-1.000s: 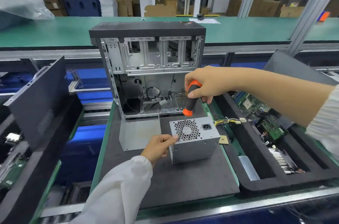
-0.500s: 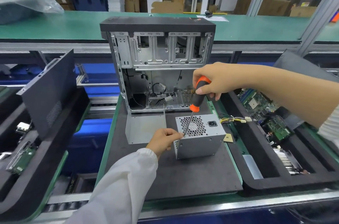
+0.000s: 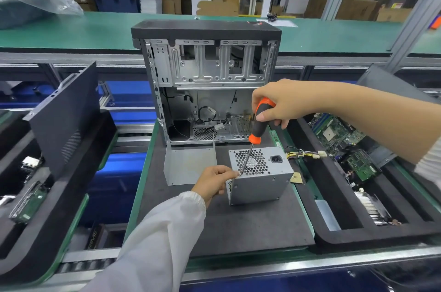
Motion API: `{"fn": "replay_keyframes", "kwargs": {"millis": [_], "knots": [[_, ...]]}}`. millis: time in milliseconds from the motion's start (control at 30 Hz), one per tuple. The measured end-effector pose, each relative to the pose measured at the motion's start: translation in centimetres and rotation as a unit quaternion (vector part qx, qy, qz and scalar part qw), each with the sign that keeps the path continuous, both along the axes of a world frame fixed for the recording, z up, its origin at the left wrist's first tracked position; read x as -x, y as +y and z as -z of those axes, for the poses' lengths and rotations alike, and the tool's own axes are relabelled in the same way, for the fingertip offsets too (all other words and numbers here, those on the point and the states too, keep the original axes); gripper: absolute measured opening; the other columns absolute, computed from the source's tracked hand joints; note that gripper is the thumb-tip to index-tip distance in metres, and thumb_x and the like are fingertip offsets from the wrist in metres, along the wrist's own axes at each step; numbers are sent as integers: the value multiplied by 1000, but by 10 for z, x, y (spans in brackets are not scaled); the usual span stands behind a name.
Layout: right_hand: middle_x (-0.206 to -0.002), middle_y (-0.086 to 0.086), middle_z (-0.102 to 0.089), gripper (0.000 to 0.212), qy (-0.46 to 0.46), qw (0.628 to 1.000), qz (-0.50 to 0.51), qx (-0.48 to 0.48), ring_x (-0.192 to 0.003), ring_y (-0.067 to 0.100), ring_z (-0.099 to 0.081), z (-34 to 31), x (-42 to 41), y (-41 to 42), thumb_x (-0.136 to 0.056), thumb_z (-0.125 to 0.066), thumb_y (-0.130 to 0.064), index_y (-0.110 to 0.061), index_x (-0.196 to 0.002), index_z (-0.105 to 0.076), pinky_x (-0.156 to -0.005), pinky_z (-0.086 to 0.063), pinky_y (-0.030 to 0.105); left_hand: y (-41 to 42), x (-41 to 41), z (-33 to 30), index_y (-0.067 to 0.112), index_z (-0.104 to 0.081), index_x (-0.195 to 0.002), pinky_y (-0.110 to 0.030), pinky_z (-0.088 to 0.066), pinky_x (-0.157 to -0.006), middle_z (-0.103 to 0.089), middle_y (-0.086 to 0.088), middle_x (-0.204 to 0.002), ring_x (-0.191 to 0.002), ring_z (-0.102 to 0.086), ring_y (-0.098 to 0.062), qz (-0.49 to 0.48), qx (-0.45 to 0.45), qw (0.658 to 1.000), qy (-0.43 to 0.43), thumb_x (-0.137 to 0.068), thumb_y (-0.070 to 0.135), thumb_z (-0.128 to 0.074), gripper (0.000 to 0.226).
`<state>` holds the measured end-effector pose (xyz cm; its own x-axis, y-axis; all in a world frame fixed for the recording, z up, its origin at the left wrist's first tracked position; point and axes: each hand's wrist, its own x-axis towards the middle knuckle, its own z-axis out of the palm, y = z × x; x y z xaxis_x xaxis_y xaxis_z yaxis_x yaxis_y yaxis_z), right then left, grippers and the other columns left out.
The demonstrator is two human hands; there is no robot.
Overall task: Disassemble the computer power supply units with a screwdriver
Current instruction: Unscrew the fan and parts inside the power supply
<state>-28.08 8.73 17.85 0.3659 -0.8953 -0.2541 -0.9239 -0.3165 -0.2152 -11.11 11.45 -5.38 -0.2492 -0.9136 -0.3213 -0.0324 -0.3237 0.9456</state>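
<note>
The right hand (image 3: 284, 103) is wrapped around the orange-and-black handle of the screwdriver (image 3: 259, 123), whose shaft slants down toward the left hand (image 3: 212, 181). That hand's fingertips pinch at the screwdriver's tip, right at the near-left top corner of the grey power supply unit (image 3: 259, 177), so it is grasping something small that cannot be made out. The unit sits on the dark surface (image 3: 250, 224) directly under the right hand, its wire bundle (image 3: 303, 155) trailing off beneath the right forearm. Beyond both hands stands the opened computer case (image 3: 207, 76).
</note>
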Motion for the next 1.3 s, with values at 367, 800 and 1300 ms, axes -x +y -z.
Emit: {"fn": "replay_keyframes", "kwargs": {"millis": [367, 800, 1300], "knots": [[-61, -1, -60, 34, 96, 992, -41, 78, -52, 14, -62, 3, -12, 8, -97, -47, -48, -14, -92, -50, -49, -41, 24, -1, 2, 1, 13, -61, -68, -20, -23, -45, -31, 12, -45, -43, -22, -8, 2, -2, 1000, 6, -87, 17, -71, 22], [-48, 2, -58, 53, 131, 974, -47, 179, -39, 9, -46, 9, -18, 3, -95, -43, -56, -11, -67, -46, -51, -44, 21, -2, 1, 2, 6, -59, -73, -21, -23, -45, -22, 3, -54, -47, -21, -11, 19, 14, 1000, -19, -89, 20, -69, 24], [-50, 13, -45, 52, 115, 977, -41, 176, -48, 17, -39, 8, -14, 5, -94, -46, -54, -8, -70, -45, -50, -37, 28, -1, 2, 6, 20, -67, -57, -20, -23, -44, -21, 5, -53, -45, -20, -10, 0, -17, 1000, 24, -88, 16, -69, 31]]}}
